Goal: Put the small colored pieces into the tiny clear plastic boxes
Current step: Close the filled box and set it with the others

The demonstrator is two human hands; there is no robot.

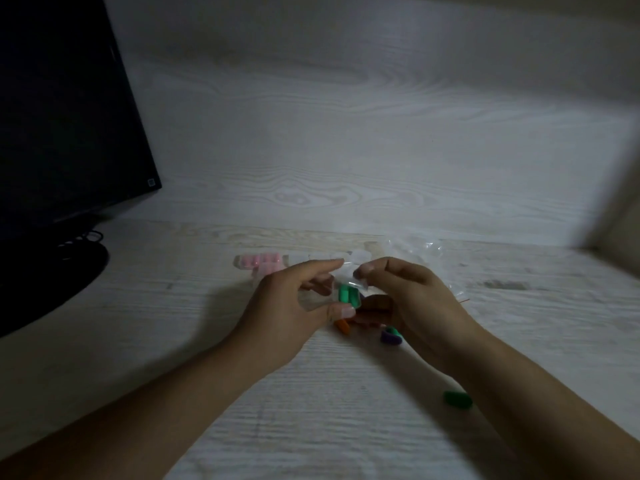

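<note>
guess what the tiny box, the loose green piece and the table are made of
Box: clear, glossy plastic; the green pieces inside show through.
Green piece: matte, rounded, likely rubber or soft plastic; too blurred to be sure.
Table: pale wood grain, probably laminate or whitewashed wood.

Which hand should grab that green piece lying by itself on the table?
Probably the right hand. The lone green piece lies close beside the right forearm, far from the left hand. The left hand also grips the clear box with green pieces inside, so it looks busy steadying that.
</note>
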